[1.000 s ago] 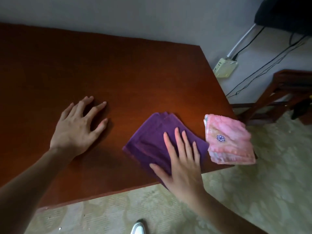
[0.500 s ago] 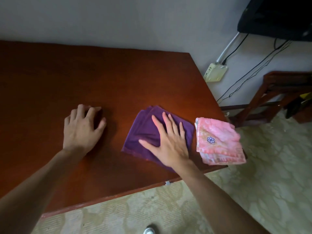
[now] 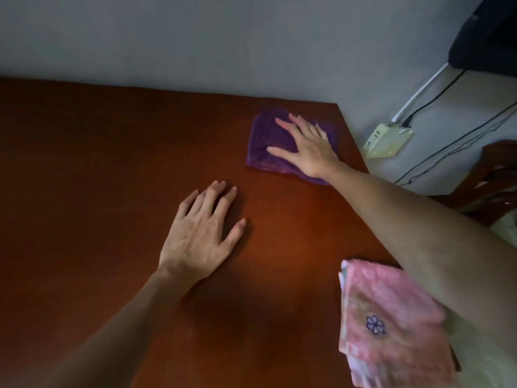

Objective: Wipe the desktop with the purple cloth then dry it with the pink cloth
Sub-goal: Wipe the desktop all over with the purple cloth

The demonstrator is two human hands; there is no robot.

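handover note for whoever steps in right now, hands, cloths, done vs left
Right hand: flat, fingers spread, pressing the purple cloth at the desktop's far right corner.
Left hand: flat on bare wood, holding nothing.
Pink cloth: folded at the near right edge, overhanging it, untouched.
Done: wiping is under way.
Left: wipe the rest of the desktop, then dry with the pink cloth.

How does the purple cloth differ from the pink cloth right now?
The purple cloth lies near the desk's far right corner, pressed flat under the right hand; the pink cloth sits untouched at the near right edge, partly overhanging it. The purple cloth is plain and dark; the pink cloth is pale and mottled, with a small flower mark. Both are folded.
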